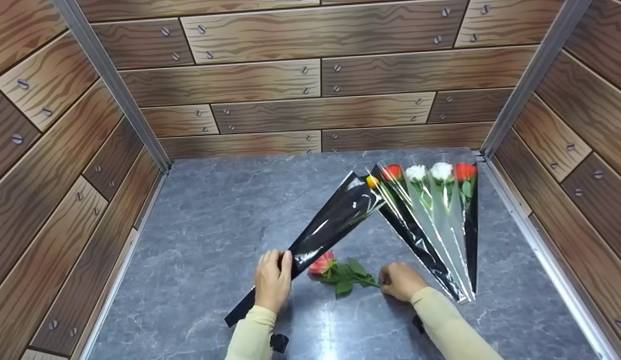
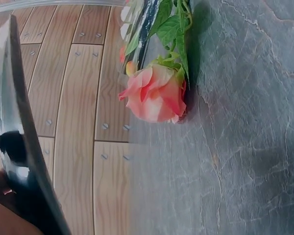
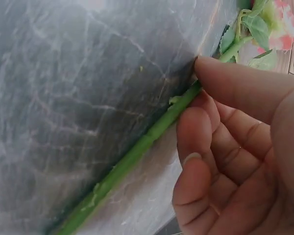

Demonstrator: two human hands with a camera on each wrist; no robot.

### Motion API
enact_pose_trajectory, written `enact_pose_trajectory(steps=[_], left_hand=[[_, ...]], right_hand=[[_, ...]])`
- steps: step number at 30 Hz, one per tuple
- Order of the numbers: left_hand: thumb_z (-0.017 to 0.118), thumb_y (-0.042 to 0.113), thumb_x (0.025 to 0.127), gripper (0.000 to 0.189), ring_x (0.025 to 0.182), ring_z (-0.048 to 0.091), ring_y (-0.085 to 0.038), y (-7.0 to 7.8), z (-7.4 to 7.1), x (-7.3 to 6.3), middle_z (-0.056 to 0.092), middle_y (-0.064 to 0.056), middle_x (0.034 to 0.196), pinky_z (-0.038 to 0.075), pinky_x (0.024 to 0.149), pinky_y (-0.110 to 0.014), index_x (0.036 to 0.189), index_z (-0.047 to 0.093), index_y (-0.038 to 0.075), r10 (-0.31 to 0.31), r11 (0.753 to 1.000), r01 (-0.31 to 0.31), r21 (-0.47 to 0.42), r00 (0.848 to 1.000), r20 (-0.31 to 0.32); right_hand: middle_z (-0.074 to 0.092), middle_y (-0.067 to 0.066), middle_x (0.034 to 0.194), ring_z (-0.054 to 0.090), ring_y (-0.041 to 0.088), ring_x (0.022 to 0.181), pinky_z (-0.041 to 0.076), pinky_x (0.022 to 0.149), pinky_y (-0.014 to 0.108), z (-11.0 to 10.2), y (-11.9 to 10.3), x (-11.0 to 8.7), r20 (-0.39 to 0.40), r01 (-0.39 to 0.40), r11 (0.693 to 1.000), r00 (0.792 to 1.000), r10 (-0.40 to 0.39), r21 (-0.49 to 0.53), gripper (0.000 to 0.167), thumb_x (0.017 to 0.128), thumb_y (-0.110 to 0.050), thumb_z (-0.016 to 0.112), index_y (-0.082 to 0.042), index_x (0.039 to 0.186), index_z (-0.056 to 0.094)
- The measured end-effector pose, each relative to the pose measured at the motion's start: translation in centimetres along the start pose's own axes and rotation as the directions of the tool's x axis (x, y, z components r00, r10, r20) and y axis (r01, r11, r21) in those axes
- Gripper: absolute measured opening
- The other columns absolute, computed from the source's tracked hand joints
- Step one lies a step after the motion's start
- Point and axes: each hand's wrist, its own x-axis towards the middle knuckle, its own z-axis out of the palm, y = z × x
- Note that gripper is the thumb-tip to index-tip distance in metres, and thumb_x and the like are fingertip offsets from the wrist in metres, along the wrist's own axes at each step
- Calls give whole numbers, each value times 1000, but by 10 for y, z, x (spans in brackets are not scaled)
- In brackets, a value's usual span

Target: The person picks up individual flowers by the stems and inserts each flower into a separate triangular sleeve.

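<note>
My left hand (image 1: 273, 280) grips the narrow lower part of a black flower sleeve (image 1: 335, 220), a cone of shiny wrap that slants up to the right. Its wide end overlaps the wrapped flowers in the head view. Below the sleeve, a pink rose (image 1: 322, 263) with green leaves lies low over the table, its bloom pointing left. My right hand (image 1: 401, 281) pinches the rose's green stem (image 3: 142, 144) between thumb and fingertips, and the bare stem end runs on past the fingers. The left wrist view shows the pink bloom (image 2: 154, 93) beside the sleeve edge (image 2: 22, 98).
Several wrapped single flowers, with red (image 1: 465, 171) and white (image 1: 442, 171) blooms, lie fanned out at the right. A small orange bloom (image 1: 372, 181) shows at their left edge. Wood-patterned walls (image 1: 270, 80) enclose the grey marbled table (image 1: 200, 225) on three sides.
</note>
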Motion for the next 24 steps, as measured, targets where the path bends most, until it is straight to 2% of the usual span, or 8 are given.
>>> enact_pose_trajectory(steps=[8,13,18,20,24], left_hand=[[55,22,98,18,82,56,-21,-1,-2,-1,60,1,82,43,76,-37,87,64,11,-14,1000,14,3,1000,10],[55,22,98,19,81,55,-21,-3,-3,-2,59,2,81,43,75,-37,86,64,12,2,1000,-2,16,1000,1],[57,20,97,17,77,54,-20,-5,-6,0,58,2,77,42,72,-35,83,63,12,94,995,-92,48,995,-37],[58,19,96,17,74,53,-20,-6,-8,1,57,2,76,41,71,-34,81,63,12,147,988,-143,66,988,-51],[59,19,94,16,73,51,-19,-11,-13,2,56,2,75,41,69,-33,80,63,13,226,971,-220,89,972,-58]], right_hand=[[51,-8,63,47,13,60,41,55,32,-1,-3,1,25,-4,999,1000,3,44,11,69,-7,69,-15,71,62],[54,-9,66,49,11,62,43,57,31,-7,-3,2,2,6,996,1000,-6,89,11,80,-13,71,-17,73,63],[61,-6,74,54,10,64,48,59,30,-27,-1,3,-61,-44,986,997,55,159,3,85,-13,70,-15,86,69],[65,-3,80,56,10,67,50,61,28,-37,0,3,-120,-44,977,990,70,210,7,85,-10,69,-11,93,70],[67,6,81,61,14,62,52,56,27,-59,1,2,-239,-15,930,965,110,368,8,86,-4,68,-3,93,68]])
